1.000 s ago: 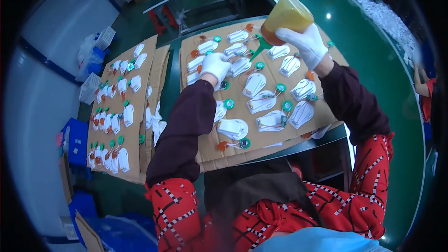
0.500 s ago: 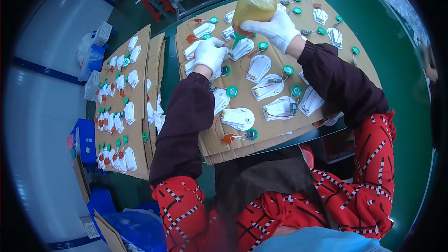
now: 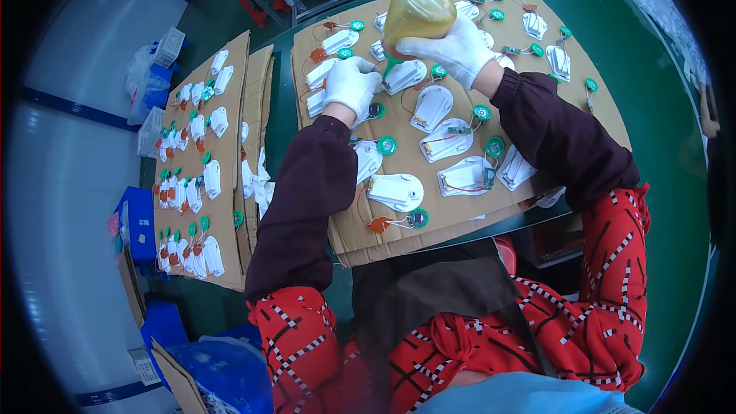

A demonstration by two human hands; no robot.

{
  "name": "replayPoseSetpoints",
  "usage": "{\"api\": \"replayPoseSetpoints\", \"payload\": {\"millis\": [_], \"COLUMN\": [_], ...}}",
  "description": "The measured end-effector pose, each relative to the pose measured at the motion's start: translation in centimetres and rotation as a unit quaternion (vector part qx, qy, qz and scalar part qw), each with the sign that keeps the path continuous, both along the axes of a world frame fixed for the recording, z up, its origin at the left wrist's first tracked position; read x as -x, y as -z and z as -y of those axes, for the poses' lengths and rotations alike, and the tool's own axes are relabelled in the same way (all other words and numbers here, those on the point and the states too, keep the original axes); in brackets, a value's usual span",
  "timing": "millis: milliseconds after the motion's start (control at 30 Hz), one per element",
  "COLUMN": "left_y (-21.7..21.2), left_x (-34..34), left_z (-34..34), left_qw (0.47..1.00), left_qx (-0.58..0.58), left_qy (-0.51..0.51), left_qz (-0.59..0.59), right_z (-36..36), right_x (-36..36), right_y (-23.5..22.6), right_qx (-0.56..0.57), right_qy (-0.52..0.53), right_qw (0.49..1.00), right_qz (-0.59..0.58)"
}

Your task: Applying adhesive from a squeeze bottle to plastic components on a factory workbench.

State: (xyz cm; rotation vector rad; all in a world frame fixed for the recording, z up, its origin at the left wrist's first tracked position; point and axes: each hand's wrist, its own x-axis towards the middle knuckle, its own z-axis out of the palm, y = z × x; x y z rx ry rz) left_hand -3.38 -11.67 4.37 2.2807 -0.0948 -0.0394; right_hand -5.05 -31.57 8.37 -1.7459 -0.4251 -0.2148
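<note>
- The large cardboard sheet (image 3: 445, 205) lies in front of the person, with white housings spread across it.
- Above the far part of the large cardboard sheet, the gloved right hand (image 3: 452, 47) is clamped around a squeeze bottle (image 3: 418, 11) of yellowish contents, tipped upside down.
- The bottle's green nozzle (image 3: 391, 63) points down at the left-of-centre area of the large cardboard sheet, at the left end of a white housing (image 3: 405, 77); whether the tip touches it cannot be told.
- The gloved left hand (image 3: 351, 86) is over the left side of the large cardboard sheet, fingers curled together near the nozzle; whether they pinch anything cannot be told.
- Near the front edge of the large cardboard sheet lies another white housing (image 3: 395, 192), with an orange piece (image 3: 379, 225) and a round dark-centred part (image 3: 417, 218) wired together beside it.
- A green disc (image 3: 387, 145) lies left of the large cardboard sheet's middle.
- Left of the large cardboard sheet, a second cardboard sheet (image 3: 230, 146) carries closely set rows of similar parts.
- Farther left of the large cardboard sheet is a blue bin (image 3: 138, 222).
</note>
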Motion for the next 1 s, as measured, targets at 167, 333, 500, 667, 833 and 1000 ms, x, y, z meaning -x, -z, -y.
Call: {"api": "replayPoseSetpoints", "payload": {"millis": [167, 333, 500, 667, 833, 1000], "left_y": [-0.4, -0.3, -0.7, -0.7, -1.2, -1.1], "left_x": [0.2, 0.3, 0.4, 0.5, 0.8, 0.5], "left_z": [0.3, 0.3, 0.4, 0.5, 0.6, 0.3], "left_qw": [1.0, 0.999, 1.0, 0.999, 0.999, 0.998], "left_qx": [0.012, 0.041, -0.008, -0.007, -0.005, 0.017], "left_qy": [-0.006, -0.01, -0.014, -0.017, -0.017, -0.006], "left_qz": [-0.016, -0.033, -0.027, -0.029, -0.029, -0.052], "right_z": [0.9, 1.3, 0.8, 0.7, 0.8, 0.4], "right_x": [0.4, 0.4, 1.2, 0.9, 0.7, 1.0], "right_y": [-0.1, 0.4, -0.1, -0.6, -0.8, -1.1], "right_qx": [0.009, -0.007, 0.012, 0.003, 0.01, 0.0], "right_qy": [-0.014, -0.018, -0.001, -0.007, -0.01, 0.004], "right_qw": [1.0, 1.0, 1.0, 1.0, 1.0, 1.0], "right_qz": [-0.002, -0.001, -0.009, -0.024, -0.014, -0.009]}}
